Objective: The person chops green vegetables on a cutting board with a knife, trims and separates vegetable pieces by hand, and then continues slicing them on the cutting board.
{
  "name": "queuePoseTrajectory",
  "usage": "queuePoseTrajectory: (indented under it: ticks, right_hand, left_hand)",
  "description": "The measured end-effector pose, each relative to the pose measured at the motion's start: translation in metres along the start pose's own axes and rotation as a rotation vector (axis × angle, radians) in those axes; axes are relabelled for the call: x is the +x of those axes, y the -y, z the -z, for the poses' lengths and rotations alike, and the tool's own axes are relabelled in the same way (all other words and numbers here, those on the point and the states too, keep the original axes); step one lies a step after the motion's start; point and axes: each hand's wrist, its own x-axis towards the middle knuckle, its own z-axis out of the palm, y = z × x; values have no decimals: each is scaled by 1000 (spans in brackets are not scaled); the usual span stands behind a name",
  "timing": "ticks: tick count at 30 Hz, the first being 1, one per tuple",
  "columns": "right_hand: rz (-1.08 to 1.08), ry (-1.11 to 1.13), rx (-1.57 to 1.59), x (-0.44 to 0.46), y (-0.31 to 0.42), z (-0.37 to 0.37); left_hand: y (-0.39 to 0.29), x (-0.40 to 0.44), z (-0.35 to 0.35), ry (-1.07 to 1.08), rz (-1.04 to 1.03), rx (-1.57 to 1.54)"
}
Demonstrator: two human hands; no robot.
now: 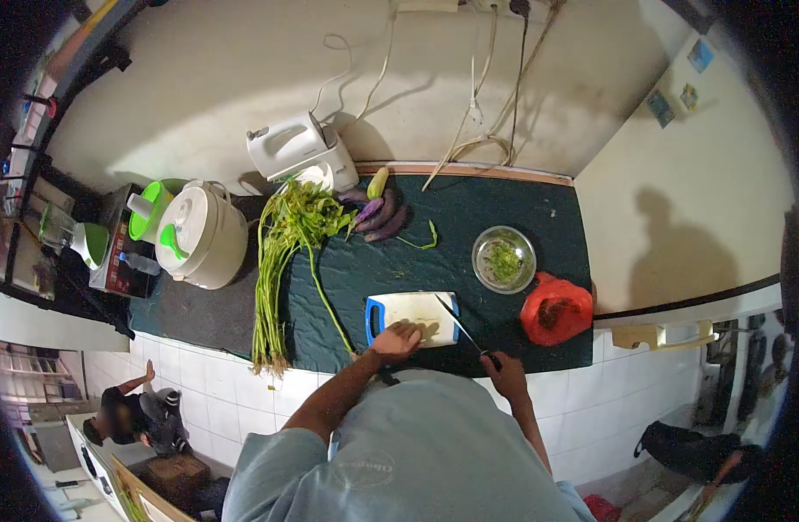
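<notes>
A white cutting board [417,306] with a blue edge and handle lies at the front of the counter. My left hand [398,341] rests on its front left part, fingers stretched out over the white surface; anything small beneath them is hidden. In my right hand [506,376] is a knife [466,333], its blade slanting over the board's right edge. Beyond the board to the right stands a metal bowl [504,259] with chopped green pieces [505,261] inside. Beside the bowl sits an open red plastic bag [556,311] with dark contents.
Long-stemmed leafy greens [282,270] lie left of the board, one stem [327,300] reaching toward it. Several eggplants [384,216] lie at the back near a white hand mixer [299,148]. A white rice cooker [206,235] stands left. A person [125,413] is at lower left.
</notes>
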Motion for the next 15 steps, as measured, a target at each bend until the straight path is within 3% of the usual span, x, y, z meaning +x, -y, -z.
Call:
queuePoseTrajectory:
  ticks: [6,11,14,15]
  right_hand:
    - [35,27,-17,6,10,1]
    - [54,-7,-60,2,22,10]
    - [60,-61,-144,-4,6,1]
    - [23,-7,1,-6,18,10]
  left_hand:
    - [-6,16,29,53,-58,22]
    - [14,33,33,-35,54,-17]
    - [16,35,33,18,387,-192]
    - [12,37,42,-42,421,-235]
